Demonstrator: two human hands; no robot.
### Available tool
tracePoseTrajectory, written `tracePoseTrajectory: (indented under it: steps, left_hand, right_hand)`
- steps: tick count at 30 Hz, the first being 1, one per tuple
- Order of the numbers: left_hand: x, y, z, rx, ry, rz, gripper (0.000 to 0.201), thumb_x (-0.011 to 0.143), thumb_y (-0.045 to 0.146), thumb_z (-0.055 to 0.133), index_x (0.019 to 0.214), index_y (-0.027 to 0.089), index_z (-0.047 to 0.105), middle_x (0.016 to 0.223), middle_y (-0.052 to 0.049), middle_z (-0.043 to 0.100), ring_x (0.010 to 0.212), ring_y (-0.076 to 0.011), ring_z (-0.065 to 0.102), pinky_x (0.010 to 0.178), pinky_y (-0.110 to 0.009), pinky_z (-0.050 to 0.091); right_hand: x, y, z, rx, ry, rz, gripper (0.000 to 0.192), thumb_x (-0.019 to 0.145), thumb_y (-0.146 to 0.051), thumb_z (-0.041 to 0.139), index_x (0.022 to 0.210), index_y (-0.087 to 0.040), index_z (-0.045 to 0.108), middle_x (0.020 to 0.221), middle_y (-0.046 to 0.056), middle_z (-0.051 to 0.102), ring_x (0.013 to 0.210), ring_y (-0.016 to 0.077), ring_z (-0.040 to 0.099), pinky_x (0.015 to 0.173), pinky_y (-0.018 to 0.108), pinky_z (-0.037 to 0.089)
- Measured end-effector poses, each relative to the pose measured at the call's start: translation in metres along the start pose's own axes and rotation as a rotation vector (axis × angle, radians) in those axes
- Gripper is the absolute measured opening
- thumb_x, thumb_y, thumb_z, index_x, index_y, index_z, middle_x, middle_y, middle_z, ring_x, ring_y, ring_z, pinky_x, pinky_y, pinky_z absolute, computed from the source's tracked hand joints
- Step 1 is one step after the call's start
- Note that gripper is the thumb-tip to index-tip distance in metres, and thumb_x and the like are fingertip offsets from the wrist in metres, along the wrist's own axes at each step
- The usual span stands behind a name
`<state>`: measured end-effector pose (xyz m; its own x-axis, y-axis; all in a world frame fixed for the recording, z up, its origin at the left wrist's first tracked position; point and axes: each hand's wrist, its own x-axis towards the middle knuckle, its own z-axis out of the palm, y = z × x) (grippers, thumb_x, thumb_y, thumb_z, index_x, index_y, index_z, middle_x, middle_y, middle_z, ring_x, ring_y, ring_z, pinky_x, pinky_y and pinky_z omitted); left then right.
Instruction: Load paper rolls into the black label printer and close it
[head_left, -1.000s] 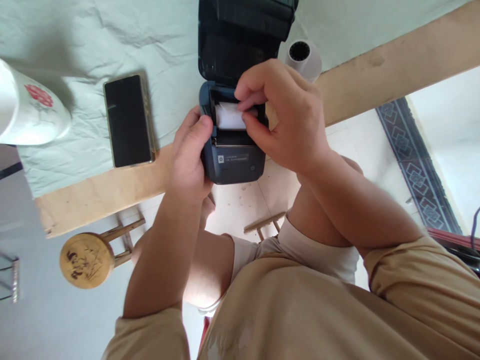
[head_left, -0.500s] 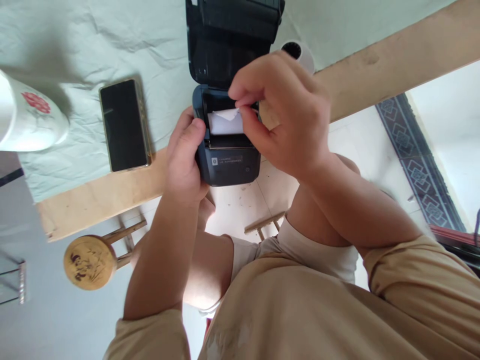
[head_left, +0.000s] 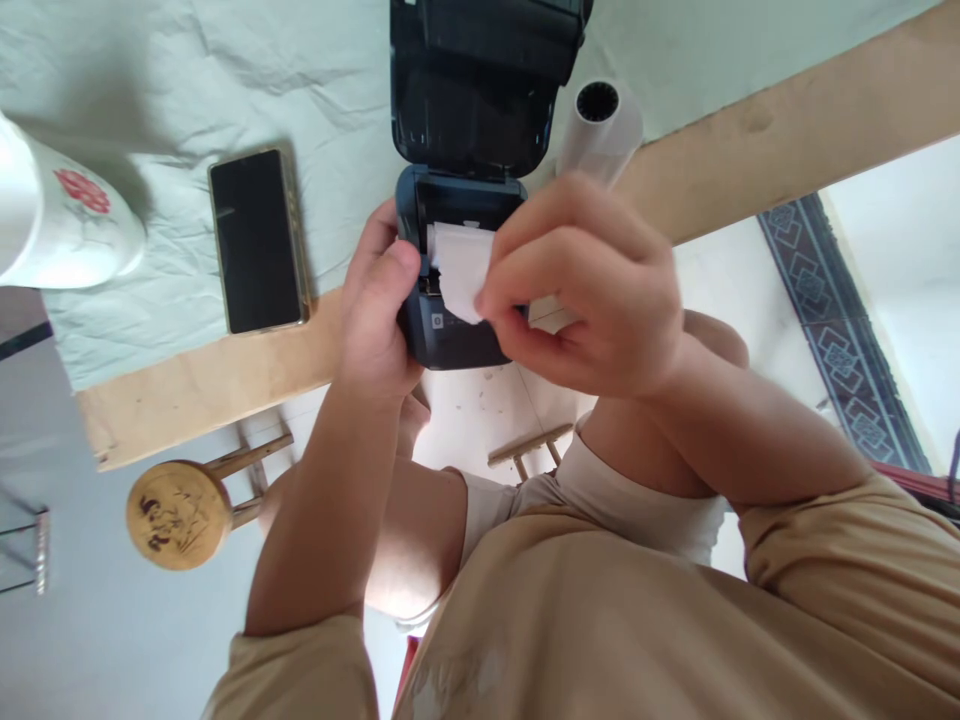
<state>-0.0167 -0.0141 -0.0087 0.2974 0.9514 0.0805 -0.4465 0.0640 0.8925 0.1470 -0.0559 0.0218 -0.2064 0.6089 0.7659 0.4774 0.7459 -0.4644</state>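
Note:
A small dark printer (head_left: 457, 345) sits at the table's near edge with its lid (head_left: 480, 90) swung open away from me. My left hand (head_left: 375, 310) grips the printer's left side, thumb on its top rim. My right hand (head_left: 581, 290) pinches the loose end of the white paper strip (head_left: 459, 265) that comes out of the roll bay and holds it over the printer's front. The roll inside is mostly hidden by the strip and my fingers.
A spare white paper roll (head_left: 600, 130) lies just right of the printer. A black phone (head_left: 256, 240) rests face up on the pale cloth (head_left: 225, 60) to the left, beyond it a white cup with a red flower (head_left: 64, 225). A round wooden stool (head_left: 176, 515) stands below the table edge (head_left: 210, 385).
My right hand has drawn the paper end out of the bay and toward me, over the printer's front. My left hand stays on the printer's side.

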Motion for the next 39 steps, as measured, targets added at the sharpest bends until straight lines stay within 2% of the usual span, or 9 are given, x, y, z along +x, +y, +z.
tracePoseTrajectory:
  steps: [4,8,14,19,25,30,33,36,39]
  left_hand:
    - [0.000,0.000,-0.002,0.117,0.034,-0.032,0.031,0.072,0.042,0.078,0.095,0.026,0.065,0.077,0.001,0.062,0.070,-0.0137,0.057,0.063,-0.025,0.046]
    - [0.001,-0.003,-0.006,0.152,0.028,-0.029,0.040,0.065,0.029,0.084,0.099,0.025,0.064,0.091,0.001,0.067,0.078,-0.0140,0.060,0.071,-0.026,0.048]
    - [0.000,-0.004,-0.006,0.109,-0.011,-0.002,0.049,0.062,0.028,0.087,0.103,0.022,0.061,0.094,-0.001,0.066,0.083,-0.0153,0.064,0.076,-0.029,0.052]
    - [0.000,-0.004,-0.008,0.119,-0.016,0.011,0.047,0.068,0.031,0.084,0.106,0.018,0.059,0.095,0.000,0.065,0.086,-0.0124,0.063,0.078,-0.027,0.051]
    - [-0.003,-0.003,-0.008,0.137,-0.056,0.003,0.061,0.060,0.022,0.087,0.115,0.022,0.060,0.099,-0.002,0.067,0.086,-0.0150,0.065,0.073,-0.027,0.054]
    - [-0.007,0.003,-0.003,0.165,-0.049,-0.040,0.068,0.060,0.023,0.086,0.120,0.034,0.058,0.113,-0.001,0.066,0.092,-0.0209,0.067,0.072,-0.032,0.054]
    - [-0.006,0.004,-0.004,0.165,-0.070,-0.065,0.077,0.062,0.022,0.083,0.130,0.040,0.050,0.114,0.001,0.065,0.089,-0.0192,0.068,0.070,-0.030,0.053]
    - [-0.001,0.001,-0.010,0.168,-0.141,-0.019,0.078,0.064,0.020,0.081,0.132,0.040,0.050,0.114,0.001,0.065,0.091,-0.0179,0.066,0.073,-0.028,0.053]
    - [0.004,-0.003,-0.017,0.181,-0.193,0.028,0.076,0.060,0.022,0.083,0.130,0.036,0.056,0.122,-0.001,0.064,0.106,-0.0218,0.064,0.081,-0.030,0.054]
  right_hand:
    - [-0.006,0.000,0.005,0.038,-0.162,0.002,0.020,0.085,-0.008,0.048,0.093,-0.023,0.060,0.088,-0.002,0.062,0.077,0.0046,0.057,0.067,0.020,0.049]
    - [-0.004,0.003,0.002,0.061,-0.138,0.016,0.013,0.092,-0.014,0.047,0.090,-0.019,0.058,0.083,-0.001,0.063,0.077,0.0048,0.059,0.069,0.020,0.048]
    - [-0.004,0.004,-0.004,-0.225,-0.180,0.177,0.014,0.087,-0.027,0.058,0.100,-0.023,0.061,0.102,0.002,0.064,0.093,0.0179,0.057,0.085,0.039,0.046]
    - [-0.007,0.004,-0.003,-0.298,-0.279,0.204,0.027,0.084,-0.034,0.066,0.109,-0.025,0.059,0.111,0.004,0.062,0.102,0.0197,0.055,0.088,0.040,0.045]
    - [-0.003,0.009,-0.008,-0.170,-0.037,0.165,0.020,0.088,-0.037,0.057,0.101,-0.021,0.058,0.101,0.007,0.058,0.100,0.0160,0.057,0.093,0.036,0.051]
    - [0.000,0.010,-0.014,-0.225,0.057,0.200,0.024,0.087,-0.034,0.055,0.108,-0.024,0.054,0.133,0.010,0.049,0.130,0.0208,0.047,0.111,0.041,0.047]
    - [-0.002,0.011,-0.016,-0.239,0.036,0.212,0.036,0.091,-0.036,0.051,0.124,-0.024,0.048,0.146,0.009,0.042,0.145,0.0242,0.037,0.100,0.037,0.053]
    - [-0.004,0.014,-0.014,-0.194,0.031,0.259,0.045,0.093,-0.037,0.051,0.135,-0.025,0.040,0.150,0.006,0.043,0.124,0.0177,0.057,0.087,0.028,0.055]
    - [-0.003,0.016,-0.013,-0.101,0.121,0.332,0.044,0.094,-0.034,0.052,0.136,-0.021,0.045,0.141,0.006,0.051,0.109,0.0124,0.061,0.069,0.021,0.052]
